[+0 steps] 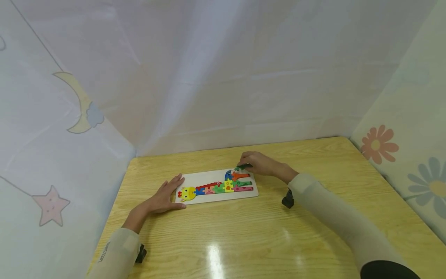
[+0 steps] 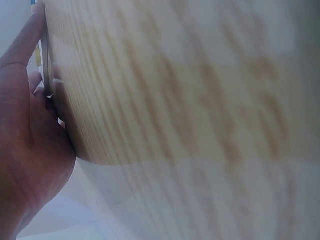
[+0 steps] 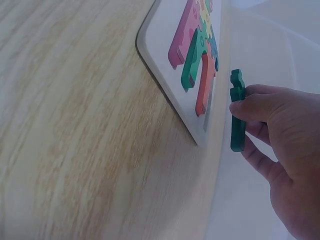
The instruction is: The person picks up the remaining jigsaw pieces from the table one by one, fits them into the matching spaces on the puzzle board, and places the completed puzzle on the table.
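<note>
A white puzzle board (image 1: 202,176) lies on the table, bearing a colourful giraffe made of interlocking pieces, its yellow head (image 1: 188,193) to the left and its legs to the right. At the left end my left hand (image 1: 162,198) spreads round the board, fingers at its upper edge and thumb at its lower edge. My right hand (image 1: 259,162) pinches a green puzzle piece (image 3: 238,112) between thumb and fingers, above the board's upper right corner. In the right wrist view pink, green and orange leg pieces (image 3: 204,85) sit on the board, apart from the held piece.
The wooden table (image 1: 226,232) extends round the board on all sides. A pale curtain (image 1: 216,77) hangs behind the table's far edge, with printed cloth walls at left and right. Dark wrist devices (image 1: 288,199) sit under both sleeves.
</note>
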Tool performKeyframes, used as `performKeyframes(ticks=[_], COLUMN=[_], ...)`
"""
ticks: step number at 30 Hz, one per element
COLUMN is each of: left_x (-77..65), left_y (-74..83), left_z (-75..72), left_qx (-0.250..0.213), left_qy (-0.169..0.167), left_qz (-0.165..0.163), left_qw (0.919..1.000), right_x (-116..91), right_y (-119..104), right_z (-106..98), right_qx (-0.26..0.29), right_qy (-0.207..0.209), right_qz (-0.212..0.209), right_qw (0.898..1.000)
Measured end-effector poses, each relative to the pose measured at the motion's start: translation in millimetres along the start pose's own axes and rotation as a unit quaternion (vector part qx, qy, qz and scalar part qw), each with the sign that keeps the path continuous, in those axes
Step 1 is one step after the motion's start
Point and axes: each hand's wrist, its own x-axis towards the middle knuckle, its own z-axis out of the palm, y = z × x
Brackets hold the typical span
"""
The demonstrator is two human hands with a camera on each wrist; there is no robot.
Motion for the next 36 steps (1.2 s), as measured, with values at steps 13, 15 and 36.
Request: performKeyframes(ticks=[13,15,36], left_x=[-1.3,-1.3,0.1], left_y=[0.2,-0.4,-0.4], left_z=[1.8,2.2,1.1], left_qx=[0.0,0.001,0.002], left_qy=[0.007,0.007,0.006], left_qz=[0.002,0.002,-0.003], left_qw=[1.0,1.0,1.0], right_x=[9,11,17], right_y=[-3,-3,-1], right_z=[10,11,18], right_qx=[0.003,0.002,0.001], right_qy=[-0.006,-0.008,-0.014], right_qz=[0.003,0.004,-0.007], right_qw=[1.0,1.0,1.0])
